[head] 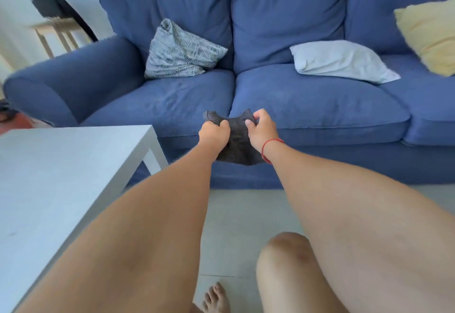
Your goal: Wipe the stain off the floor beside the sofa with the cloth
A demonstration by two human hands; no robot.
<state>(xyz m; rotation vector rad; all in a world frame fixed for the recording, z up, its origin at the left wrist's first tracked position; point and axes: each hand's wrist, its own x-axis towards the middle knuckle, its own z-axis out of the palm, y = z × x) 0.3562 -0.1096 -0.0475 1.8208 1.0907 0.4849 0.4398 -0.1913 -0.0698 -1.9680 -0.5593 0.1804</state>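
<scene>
Both my hands hold a dark grey cloth [238, 140] out in front of me, above the front edge of the blue sofa [307, 106]. My left hand [213, 132] grips the cloth's left top edge. My right hand [261, 128], with a red string on its wrist, pinches the right top edge. The cloth hangs down between them. Pale tiled floor [246, 219] lies in front of the sofa; I see no stain on the visible part.
A white coffee table [61, 177] stands at my left, close to the sofa. On the sofa lie a patterned cushion [179, 50], a pale blue pillow [342, 60] and a yellow cushion [430, 34]. My knee [288, 258] and bare foot [216, 298] are below.
</scene>
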